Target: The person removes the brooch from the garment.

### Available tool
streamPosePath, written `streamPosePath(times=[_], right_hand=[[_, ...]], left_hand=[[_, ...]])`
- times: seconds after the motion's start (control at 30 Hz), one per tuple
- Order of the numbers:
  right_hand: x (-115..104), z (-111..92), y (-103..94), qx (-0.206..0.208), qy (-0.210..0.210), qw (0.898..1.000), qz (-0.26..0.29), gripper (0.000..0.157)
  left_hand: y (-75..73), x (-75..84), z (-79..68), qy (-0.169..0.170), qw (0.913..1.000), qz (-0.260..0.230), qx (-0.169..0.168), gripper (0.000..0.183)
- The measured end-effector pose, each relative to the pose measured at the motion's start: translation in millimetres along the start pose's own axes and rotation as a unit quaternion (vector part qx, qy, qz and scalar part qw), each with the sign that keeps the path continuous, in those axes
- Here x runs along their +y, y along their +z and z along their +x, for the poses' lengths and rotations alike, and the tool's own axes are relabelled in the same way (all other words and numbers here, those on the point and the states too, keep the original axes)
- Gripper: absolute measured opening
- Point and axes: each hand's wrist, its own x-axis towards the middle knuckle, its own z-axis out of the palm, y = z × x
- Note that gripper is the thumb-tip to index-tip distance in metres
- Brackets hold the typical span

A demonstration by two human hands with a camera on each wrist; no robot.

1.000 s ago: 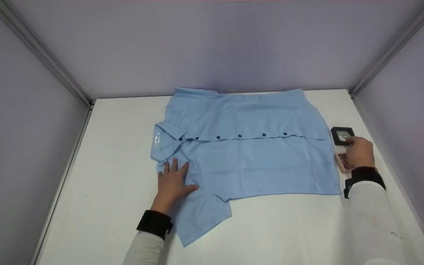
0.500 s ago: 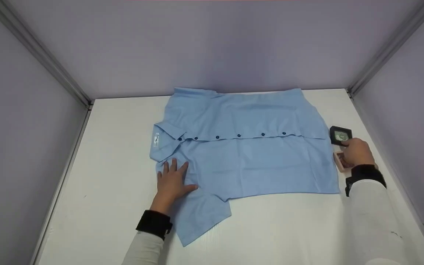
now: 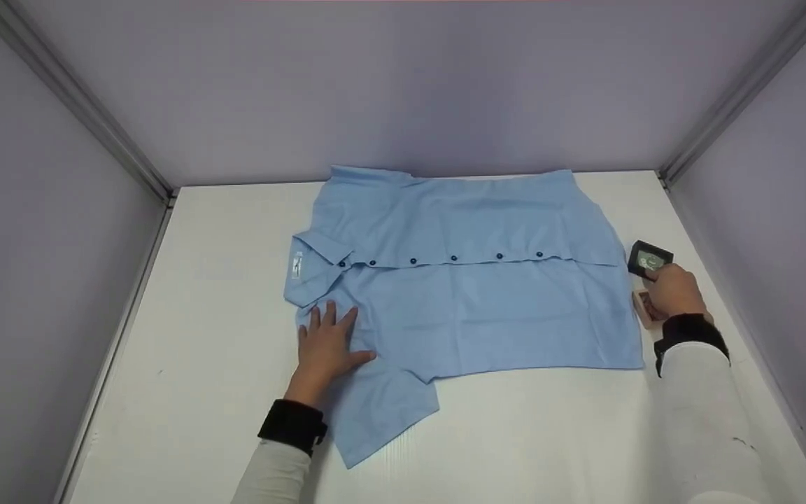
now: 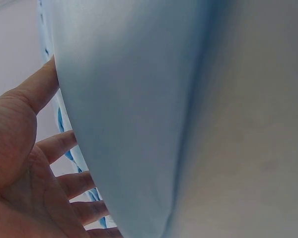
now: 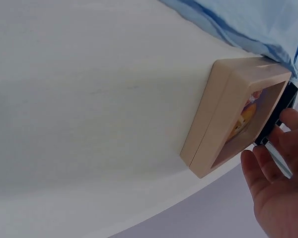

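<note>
A light blue short-sleeved shirt [image 3: 494,315] lies flat with its dark buttons up and its collar to the left. Below the collar my left hand [image 3: 326,353] rests on it, fingers spread. To the right of the hem, my right hand [image 3: 678,290] pinches the near corner of a small black picture frame [image 3: 642,250], which sits slightly turned and has a pale green centre. In the right wrist view, a thin pale strip [image 5: 279,159] sticks out by the fingers. Under that hand is a pale wooden box frame [image 5: 221,109] with a colourful inside, partly hidden in the head view.
The white table [image 3: 221,301] carries everything. Grey panels stand at the back [image 3: 403,91] and both sides, with the right panel [image 3: 774,210] close to my right hand and the frames. One sleeve [image 3: 385,420] of the shirt points toward me.
The black frame has turned a little, and my right hand has shifted slightly left with its fingers at the frame's corner. My left hand and the shirt stay put.
</note>
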Motion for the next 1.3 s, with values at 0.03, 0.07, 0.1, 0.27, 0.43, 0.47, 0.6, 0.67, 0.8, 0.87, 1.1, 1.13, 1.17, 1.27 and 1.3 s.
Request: streamPosePath(times=[0.03, 0.07, 0.1, 0.27, 0.43, 0.47, 0.6, 0.67, 0.8, 0.87, 1.1, 1.13, 1.17, 1.27, 1.3], right_hand=[[0, 0, -0.1, -0.001, 0.001, 1.0, -0.001, 0.039], [-1, 1, -0.3, -0.002, 0.003, 1.0, -0.002, 0.039], [-1, 1, -0.2, -0.001, 0.001, 1.0, -0.004, 0.039], [0, 2, 0.0, 0.01, -0.01, 1.0, -0.011, 0.039], [2, 4, 3.4, 0.038, -0.017, 0.999, -0.006, 0.04], [2, 4, 4.1, 0.044, -0.021, 0.999, -0.009, 0.041], [0, 6, 4.9, 0.057, -0.027, 0.998, -0.011, 0.044], [-2, 7, 5.2, 0.06, -0.023, 0.998, -0.003, 0.044], [-4, 7, 5.3, 0.067, -0.017, 0.998, -0.006, 0.037], [-2, 6, 5.1, 0.071, -0.013, 0.997, -0.017, 0.032], [3, 8, 5.0, 0.089, -0.013, 0.993, -0.07, 0.022], [3, 9, 5.5, 0.095, -0.018, 0.992, -0.076, 0.023], [4, 10, 5.8, 0.099, -0.022, 0.992, -0.079, 0.026], [4, 12, 6.0, 0.1, -0.025, 0.991, -0.08, 0.039], [4, 12, 5.4, 0.097, -0.023, 0.992, -0.076, 0.044]], left_hand=[[0.0, 0.5, 0.1, 0.001, 1.0, 0.001, 0.001, 0.091], [0.1, 0.4, 0.4, 0.001, 1.0, 0.002, 0.002, 0.091], [0.2, 0.4, 0.3, 0.001, 1.0, 0.003, 0.003, 0.09], [1.7, 0.0, -0.4, 0.0, 1.0, 0.005, 0.003, 0.091], [1.6, -0.8, -2.5, 0.002, 0.9999, 0.013, 0.007, 0.091], [1.4, -1.0, -2.8, 0.003, 0.9998, 0.015, 0.009, 0.091], [0.9, -1.5, -3.6, 0.002, 0.9998, 0.018, 0.01, 0.091], [1.3, -1.8, -3.8, 0.0, 0.9999, 0.015, 0.007, 0.092], [3.1, -1.8, -4.2, -0.003, 1.0, 0.007, 0.003, 0.092], [4.1, -1.9, -4.3, -0.002, 1.0, 0.006, 0.003, 0.092], [4.1, -1.4, -4.8, -0.001, 1.0, 0.005, 0.0, 0.093], [3.7, -1.8, -4.9, -0.001, 1.0, 0.004, 0.0, 0.093], [3.1, -2.2, -5.0, -0.002, 1.0, 0.004, -0.001, 0.092], [1.3, -2.7, -6.1, -0.002, 1.0, 0.004, -0.002, 0.092], [0.6, -2.5, -6.5, -0.001, 1.0, 0.004, -0.002, 0.092]])
